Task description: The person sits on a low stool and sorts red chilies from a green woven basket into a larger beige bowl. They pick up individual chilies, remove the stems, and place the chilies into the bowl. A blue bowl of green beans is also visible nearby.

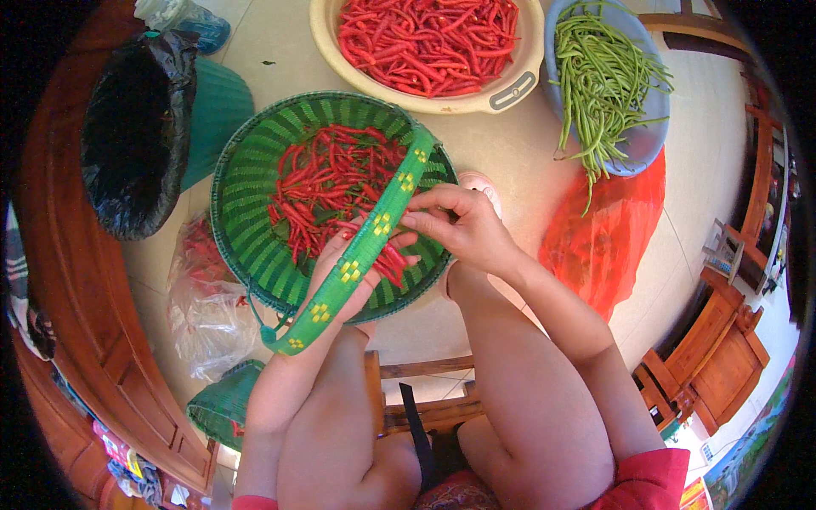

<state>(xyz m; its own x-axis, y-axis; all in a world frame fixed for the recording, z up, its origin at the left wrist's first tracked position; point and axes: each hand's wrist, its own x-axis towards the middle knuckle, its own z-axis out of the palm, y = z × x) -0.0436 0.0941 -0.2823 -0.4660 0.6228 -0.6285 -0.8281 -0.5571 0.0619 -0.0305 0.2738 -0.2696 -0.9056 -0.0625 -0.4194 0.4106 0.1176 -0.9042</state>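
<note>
A green woven basket (248, 191) with a striped inside holds a heap of red chili peppers (331, 169) and a few green leaves. Its green handle, patterned with yellow flowers (381, 224), arches across my hands. My left hand (344, 280) reaches under the handle, palm up over the basket, with several red chilies (390, 260) lying across its fingers. Just right of the handle, the thumb and forefinger of my right hand (456, 220) pinch together at a small red chili end. The handle partly hides that pinch and my left palm.
Beyond the basket stand a cream basin (322, 38) of red chilies and a blue basin (656, 137) of long green beans. A red plastic bag (593, 242) lies right. At left are a black-lined green bin (217, 121), a clear bag (210, 319) and a smaller green basket (220, 408).
</note>
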